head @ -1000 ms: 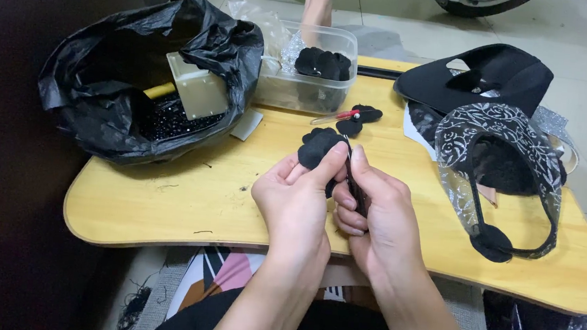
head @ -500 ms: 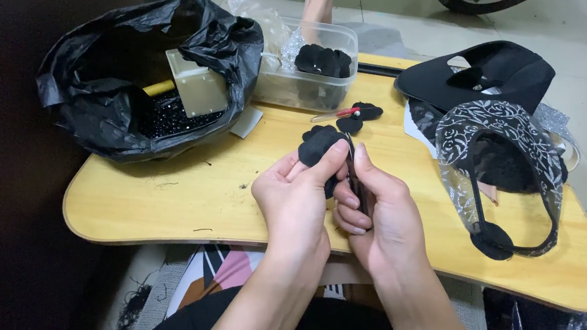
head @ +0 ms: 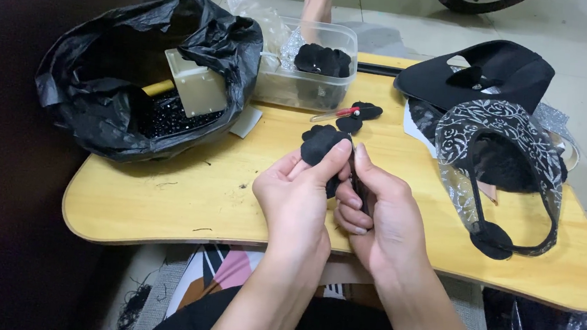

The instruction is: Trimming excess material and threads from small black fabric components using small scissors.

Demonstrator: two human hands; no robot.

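Since a second ago little has shifted: both hands stay together over the near edge of the tabletop (head: 165,204), and the black fabric flower (head: 323,145) has tipped only slightly between the fingers.

The flower sits just above the left hand (head: 298,200), whose thumb and fingers are pinched on its lower edge; most of its petals stand clear above the fingertips. The right hand (head: 376,217) presses against the left from the side, its fingers curled shut around a thin dark stem or strip that runs down from the flower; what exactly that strip is cannot be told.

The flower is matte black, made of rounded, overlapping petals, soft-edged and flat.

Counted: one flower in the hands; two small black petal pieces (head: 359,116) lying on the tabletop just beyond it, with one red-handled tool (head: 334,113) touching them; one clear plastic box (head: 308,72) holding a heap of black pieces, too bunched to count; one black plastic bag (head: 103,101) at the left with one pale box (head: 195,84) in it; one patterned transparent pouch (head: 505,136) at the right, with a black headband (head: 512,231) across it.
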